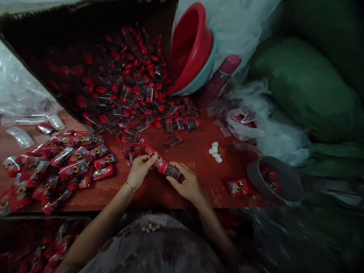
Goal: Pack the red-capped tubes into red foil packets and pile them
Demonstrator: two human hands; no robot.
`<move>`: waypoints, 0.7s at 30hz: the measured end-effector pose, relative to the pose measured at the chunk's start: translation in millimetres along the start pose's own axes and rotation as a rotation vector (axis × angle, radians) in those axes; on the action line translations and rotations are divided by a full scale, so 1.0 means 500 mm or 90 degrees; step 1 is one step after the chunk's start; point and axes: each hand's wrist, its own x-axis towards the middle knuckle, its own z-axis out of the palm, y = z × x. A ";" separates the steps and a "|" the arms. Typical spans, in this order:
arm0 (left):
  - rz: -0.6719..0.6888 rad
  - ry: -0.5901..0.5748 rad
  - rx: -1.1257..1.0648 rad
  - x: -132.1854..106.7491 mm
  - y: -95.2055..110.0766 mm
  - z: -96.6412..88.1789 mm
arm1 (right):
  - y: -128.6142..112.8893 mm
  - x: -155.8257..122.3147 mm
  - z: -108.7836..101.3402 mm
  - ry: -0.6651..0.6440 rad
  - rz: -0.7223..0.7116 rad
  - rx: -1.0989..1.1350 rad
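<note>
Both my hands meet over the front middle of a red table (199, 159). My right hand (186, 184) is closed around a small clear packet with a red top and dark contents (168, 169). My left hand (140, 169), with a thin bangle at the wrist, pinches the packet's red end, next to a few red packets (135, 151) lying on the table. A tipped cardboard box (85, 22) at the back spills a heap of the same small packets (133, 91) toward me.
A pile of red printed pouches (57, 167) covers the left side. Stacked red and teal basins (193, 49) lean at the back beside a pink bottle (218, 77). A grey bowl (284, 189) holding red pouches sits at right, near white tablets (215, 151), crumpled plastic bags (264, 125) and green sacks (307, 83).
</note>
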 end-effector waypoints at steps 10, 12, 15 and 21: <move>-0.006 0.036 -0.131 -0.018 -0.026 0.041 | -0.001 0.009 0.041 0.090 0.046 -0.075; -0.033 0.027 -0.172 -0.024 -0.032 0.047 | 0.000 0.014 0.053 0.111 0.053 -0.092; -0.050 -0.005 -0.213 -0.029 -0.032 0.048 | -0.003 0.017 0.061 0.113 0.047 -0.080; -0.031 -0.007 -0.183 -0.022 -0.025 0.046 | -0.012 0.019 0.071 0.133 0.006 -0.083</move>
